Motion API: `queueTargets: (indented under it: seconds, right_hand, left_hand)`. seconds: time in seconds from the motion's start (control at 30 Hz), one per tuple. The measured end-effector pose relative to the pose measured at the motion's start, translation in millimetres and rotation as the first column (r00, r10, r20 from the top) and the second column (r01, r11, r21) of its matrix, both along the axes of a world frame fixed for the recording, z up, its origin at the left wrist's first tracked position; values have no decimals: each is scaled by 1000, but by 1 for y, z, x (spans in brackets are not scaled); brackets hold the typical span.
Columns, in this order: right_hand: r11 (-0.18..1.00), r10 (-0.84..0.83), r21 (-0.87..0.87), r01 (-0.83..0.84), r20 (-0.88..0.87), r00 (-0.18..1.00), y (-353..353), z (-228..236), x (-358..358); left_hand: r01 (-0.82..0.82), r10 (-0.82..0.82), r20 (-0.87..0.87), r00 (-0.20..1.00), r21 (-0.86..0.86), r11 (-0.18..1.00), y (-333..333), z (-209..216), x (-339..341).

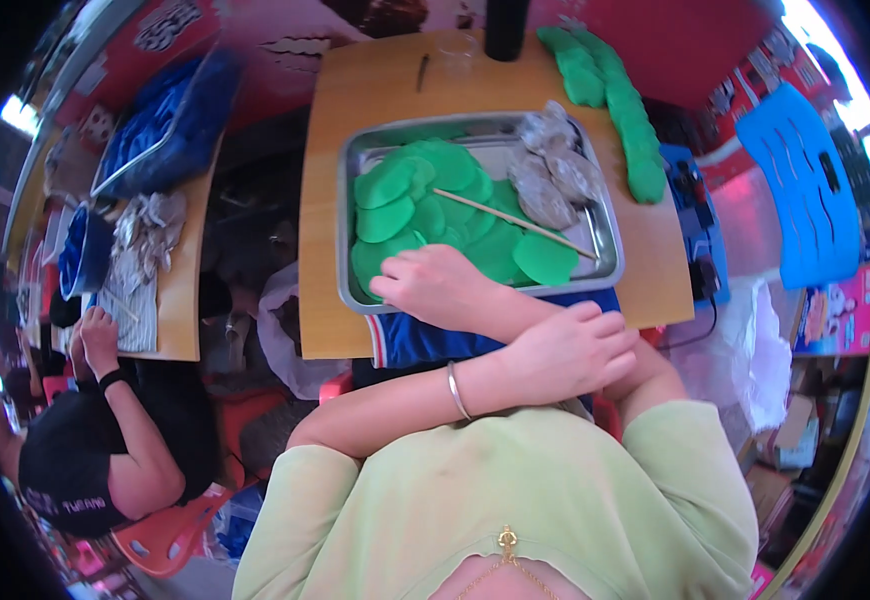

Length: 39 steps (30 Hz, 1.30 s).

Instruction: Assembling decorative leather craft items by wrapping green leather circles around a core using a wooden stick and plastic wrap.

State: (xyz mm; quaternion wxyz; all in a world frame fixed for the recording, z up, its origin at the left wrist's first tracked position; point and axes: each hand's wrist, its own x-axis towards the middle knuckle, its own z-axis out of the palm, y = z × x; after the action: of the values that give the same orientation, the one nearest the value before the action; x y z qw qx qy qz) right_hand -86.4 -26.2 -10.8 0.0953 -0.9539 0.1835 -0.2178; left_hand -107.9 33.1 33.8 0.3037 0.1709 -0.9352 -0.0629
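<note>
Right fingers [393,274], one tray [344,215] (green discs [387,186])

The worktop [375,85] is pale wood with rounded corners. A rectangular metal tray [607,225] takes up its middle, reaching near the front edge. Overlapping green discs [635,140] lie in long rows at the far right. Toward the back are a thin dark stick [422,73], a clear cup [457,45] and an upright black cylinder [505,30].

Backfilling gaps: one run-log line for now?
right hand: over thin green rounded pieces, grip unclear; left hand: on right forearm; silver rectangular metal tray: holds pieces
</note>
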Motion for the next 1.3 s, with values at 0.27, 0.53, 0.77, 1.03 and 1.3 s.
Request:
queueTargets:
  seconds: [0.27,0.53,0.77,1.03,1.3]
  right_hand:
    - [968,156,-211,-138,73,985,-7,-11,15]
    - [962,186,-193,-193,-51,981,-6,-3,14]
    - [974,146,-168,-150,-35,989,-6,3,0]
    - [937,-285,194,291,-54,957,-18,42,-106]
    - [872,-362,284,399,-175,916,-1,28,-160]
  left_hand:
    - [-164,136,-181,974,-152,975,0,-5,7]
    - [-219,185,-194,963,-170,961,0,0,5]
    - [-64,34,-168,985,-176,982,7,-7,11]
    - [-268,274,-338,900,64,961,25,-34,69]
    - [-450,602,-319,732,437,779,26,-48,99]
